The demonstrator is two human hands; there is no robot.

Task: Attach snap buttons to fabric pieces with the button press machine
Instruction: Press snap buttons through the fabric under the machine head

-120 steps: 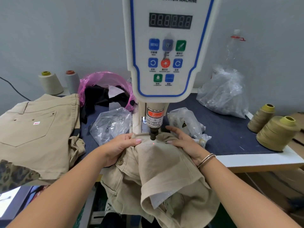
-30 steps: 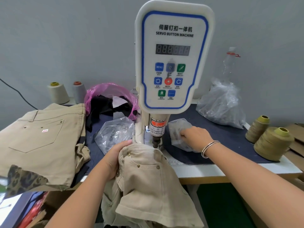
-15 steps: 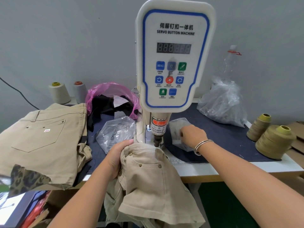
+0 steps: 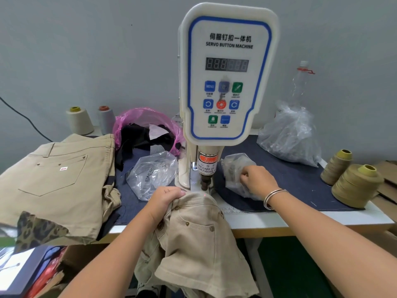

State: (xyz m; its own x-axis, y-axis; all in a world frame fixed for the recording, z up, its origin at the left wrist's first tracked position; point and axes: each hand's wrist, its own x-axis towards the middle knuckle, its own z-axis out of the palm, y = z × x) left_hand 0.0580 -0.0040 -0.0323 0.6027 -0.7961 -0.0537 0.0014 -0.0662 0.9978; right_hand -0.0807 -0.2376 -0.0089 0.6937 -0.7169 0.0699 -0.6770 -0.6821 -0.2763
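Observation:
The white servo button machine [image 4: 227, 82] stands at the table's middle, its press head [image 4: 205, 182] just above a pair of beige shorts [image 4: 199, 233]. A red laser dot falls on the shorts' top edge under the head. My left hand [image 4: 165, 198] grips the bunched waistband left of the head. My right hand [image 4: 256, 179] reaches into a small clear plastic bag [image 4: 234, 166] of snaps right of the machine, fingers curled in the plastic. What the fingertips pinch is hidden.
Folded beige trousers [image 4: 55, 177] lie at the left. Another clear bag [image 4: 152, 173], a pink bag [image 4: 146, 125] with dark cloth, a big clear bag [image 4: 290, 136] and thread cones [image 4: 356, 186] [image 4: 79, 121] stand around the dark blue mat [image 4: 296, 181].
Four seconds ago both hands held the shorts under the press head. My right hand has since left the fabric and gone into the small bag; it has shifted slightly within the last second.

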